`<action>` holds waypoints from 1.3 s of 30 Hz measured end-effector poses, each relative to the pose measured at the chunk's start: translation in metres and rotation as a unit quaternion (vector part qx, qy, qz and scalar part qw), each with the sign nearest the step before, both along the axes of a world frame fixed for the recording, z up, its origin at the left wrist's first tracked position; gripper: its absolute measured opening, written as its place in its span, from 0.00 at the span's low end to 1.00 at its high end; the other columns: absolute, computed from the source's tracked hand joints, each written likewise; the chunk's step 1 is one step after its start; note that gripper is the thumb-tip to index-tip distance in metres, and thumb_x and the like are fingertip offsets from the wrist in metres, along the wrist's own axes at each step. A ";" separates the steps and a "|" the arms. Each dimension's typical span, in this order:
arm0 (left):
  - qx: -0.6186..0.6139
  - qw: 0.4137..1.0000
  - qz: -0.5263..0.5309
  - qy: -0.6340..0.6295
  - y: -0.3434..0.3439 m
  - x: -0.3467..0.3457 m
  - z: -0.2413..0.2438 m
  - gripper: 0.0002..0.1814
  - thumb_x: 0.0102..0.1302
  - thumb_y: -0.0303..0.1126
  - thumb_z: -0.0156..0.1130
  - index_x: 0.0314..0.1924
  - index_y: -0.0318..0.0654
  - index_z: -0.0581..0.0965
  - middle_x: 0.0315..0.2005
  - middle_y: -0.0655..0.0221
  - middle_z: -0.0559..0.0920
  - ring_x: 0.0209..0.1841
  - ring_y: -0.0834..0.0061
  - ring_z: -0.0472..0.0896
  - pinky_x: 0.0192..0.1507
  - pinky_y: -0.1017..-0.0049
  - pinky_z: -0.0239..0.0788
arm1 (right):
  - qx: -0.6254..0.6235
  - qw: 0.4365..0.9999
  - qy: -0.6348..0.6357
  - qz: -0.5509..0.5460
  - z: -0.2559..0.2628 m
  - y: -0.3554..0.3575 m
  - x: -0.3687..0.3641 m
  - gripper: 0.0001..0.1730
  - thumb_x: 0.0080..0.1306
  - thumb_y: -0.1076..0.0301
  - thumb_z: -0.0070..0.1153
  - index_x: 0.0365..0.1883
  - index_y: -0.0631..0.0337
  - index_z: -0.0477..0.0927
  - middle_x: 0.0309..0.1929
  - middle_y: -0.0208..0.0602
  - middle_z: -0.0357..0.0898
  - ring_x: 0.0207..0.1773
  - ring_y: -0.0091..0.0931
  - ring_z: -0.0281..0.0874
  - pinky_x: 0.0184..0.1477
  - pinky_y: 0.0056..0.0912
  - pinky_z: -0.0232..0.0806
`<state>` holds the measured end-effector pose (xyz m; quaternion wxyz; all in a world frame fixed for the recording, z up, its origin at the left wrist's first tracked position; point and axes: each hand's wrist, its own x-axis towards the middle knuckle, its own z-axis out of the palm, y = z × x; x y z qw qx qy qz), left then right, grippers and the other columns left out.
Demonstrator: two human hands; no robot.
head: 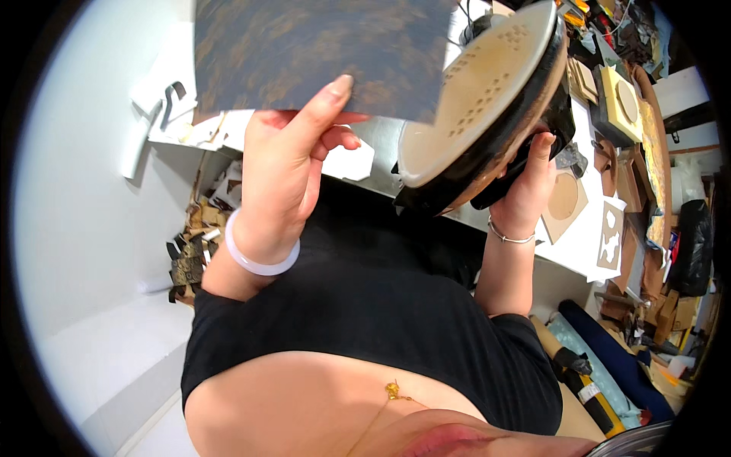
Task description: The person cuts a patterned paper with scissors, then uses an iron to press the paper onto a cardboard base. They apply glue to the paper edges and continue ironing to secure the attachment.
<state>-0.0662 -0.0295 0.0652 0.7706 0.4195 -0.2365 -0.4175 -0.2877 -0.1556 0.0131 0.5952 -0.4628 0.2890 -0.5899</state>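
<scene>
Between the thumb and fingers of my left hand (285, 151) is the lower edge of a dark sheet (320, 54) with a mottled brown pattern. It is raised above the white worktable (385, 140), and its top runs out of view. My right hand (522, 191) grips the black handle of a clothes iron (482, 105). The iron is tilted up, so its pale soleplate with clusters of steam holes faces left towards the sheet. The soleplate's left edge lies close to the sheet's right corner; whether they touch I cannot tell.
Cardboard templates with cut-outs (565, 197) lie on the table at right, near a yellow foam block (619, 103). Rolls of fabric (611, 360) lean at lower right. Scraps (197, 251) are heaped below the table's left end, beside a white wall (85, 200).
</scene>
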 end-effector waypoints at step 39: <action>-0.063 0.996 0.069 -0.003 -0.023 -0.039 -0.016 0.12 0.69 0.30 0.67 0.51 0.41 0.79 0.44 0.73 0.83 0.47 0.78 0.80 0.50 0.76 0.72 | 0.145 0.932 -0.329 0.051 -0.014 0.008 0.026 0.37 0.74 0.36 0.43 0.71 0.51 0.64 0.68 0.29 0.71 0.68 0.30 0.70 0.69 0.38 0.65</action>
